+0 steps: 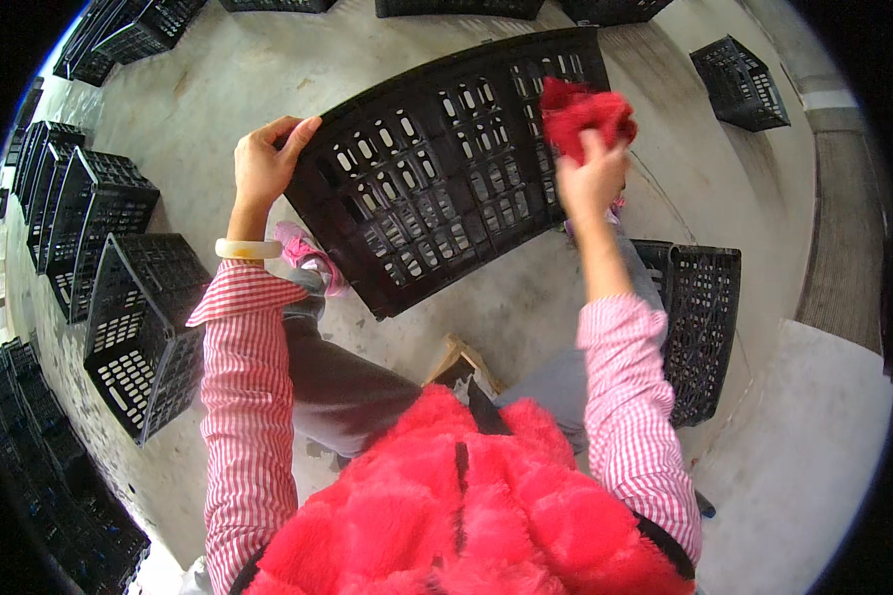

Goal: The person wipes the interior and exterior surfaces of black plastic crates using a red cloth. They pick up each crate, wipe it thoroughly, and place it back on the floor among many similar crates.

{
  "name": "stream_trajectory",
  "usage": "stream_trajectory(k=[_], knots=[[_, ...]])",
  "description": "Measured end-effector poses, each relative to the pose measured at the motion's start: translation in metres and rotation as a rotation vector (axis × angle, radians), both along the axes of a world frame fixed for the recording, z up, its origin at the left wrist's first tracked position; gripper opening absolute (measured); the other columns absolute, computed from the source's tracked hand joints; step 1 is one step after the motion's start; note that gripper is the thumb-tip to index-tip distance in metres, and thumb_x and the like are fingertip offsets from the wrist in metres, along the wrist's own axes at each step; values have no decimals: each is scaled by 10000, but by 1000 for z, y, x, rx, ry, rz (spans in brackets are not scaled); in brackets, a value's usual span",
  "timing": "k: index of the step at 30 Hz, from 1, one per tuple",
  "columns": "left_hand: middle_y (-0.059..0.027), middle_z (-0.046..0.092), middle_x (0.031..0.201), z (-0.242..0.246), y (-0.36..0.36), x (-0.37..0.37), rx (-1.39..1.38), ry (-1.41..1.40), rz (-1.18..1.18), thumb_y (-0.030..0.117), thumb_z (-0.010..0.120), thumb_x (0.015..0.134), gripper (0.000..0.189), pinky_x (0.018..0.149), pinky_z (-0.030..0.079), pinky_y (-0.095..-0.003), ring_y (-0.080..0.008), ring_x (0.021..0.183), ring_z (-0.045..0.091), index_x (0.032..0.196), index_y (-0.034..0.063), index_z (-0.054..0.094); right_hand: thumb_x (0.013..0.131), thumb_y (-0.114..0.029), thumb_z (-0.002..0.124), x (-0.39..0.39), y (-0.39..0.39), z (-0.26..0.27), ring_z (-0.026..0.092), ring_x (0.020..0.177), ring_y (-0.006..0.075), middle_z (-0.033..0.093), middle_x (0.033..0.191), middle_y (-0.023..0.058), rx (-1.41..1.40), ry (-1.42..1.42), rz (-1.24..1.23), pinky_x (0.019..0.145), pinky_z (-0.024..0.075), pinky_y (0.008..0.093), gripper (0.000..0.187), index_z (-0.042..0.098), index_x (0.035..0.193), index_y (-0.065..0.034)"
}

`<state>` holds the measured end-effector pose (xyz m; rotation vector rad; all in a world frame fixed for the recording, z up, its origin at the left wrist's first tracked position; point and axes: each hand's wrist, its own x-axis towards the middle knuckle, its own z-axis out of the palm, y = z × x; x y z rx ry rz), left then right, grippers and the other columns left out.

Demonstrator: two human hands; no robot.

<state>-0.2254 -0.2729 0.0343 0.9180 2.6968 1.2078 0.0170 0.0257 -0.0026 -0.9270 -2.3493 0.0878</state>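
A black slotted plastic crate (424,216) is tilted in front of me, one of its perforated faces towards me. My left hand (268,160) grips the crate's upper left corner, thumb along the rim. In my right hand (594,175) is a crumpled red cloth (584,119), held against or just over the crate's right part; whether it touches cannot be made out. The right hand and cloth are blurred. The crate's far side is hidden from view.
Several black crates (149,297) stand along the left. Another crate (703,327) sits by my right leg, and a lone one (740,83) at the upper right. Between my legs is a small wooden-edged object (454,357), partly covered. Concrete floor (223,67) lies around.
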Motion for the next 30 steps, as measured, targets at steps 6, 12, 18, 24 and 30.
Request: stream_trajectory(k=[6,12,18,24,30], knots=[[-149,592,653,-2,1,-4,-24,58,15,398,612,827,364,592,447,-300,-221,574,559,837,37,659,674,-168,564,17,-221,-16,447,888,313,504,1015,91,-139,-53,565,699,351,430,91,608,753,-166],[-135,577,628,-5,-2,-1,29,56,1,354,636,822,341,582,439,-279,-146,575,540,824,13,655,706,-237,539,42,-224,-26,456,996,294,500,1144,38,-59,-111,994,778,384,434,173,669,799,-173],[-105,585,617,-6,-3,4,34,63,-13,287,663,808,288,554,420,-258,-119,564,526,801,-1,658,612,-218,569,80,-70,-11,451,1023,257,530,1095,7,168,-386,917,805,392,422,104,645,602,-149],[-89,604,633,-8,-2,6,91,9,4,228,730,746,244,574,437,-246,-103,579,535,786,-3,663,667,-108,595,96,73,1,447,1100,279,529,1180,47,165,-598,292,889,382,454,224,684,868,-150],[-113,592,611,-4,3,4,52,63,46,291,714,755,278,557,439,-266,-146,541,547,751,18,662,645,-140,655,78,69,-12,461,1076,385,483,1179,199,-285,-276,-143,888,402,474,406,593,1045,-102]])
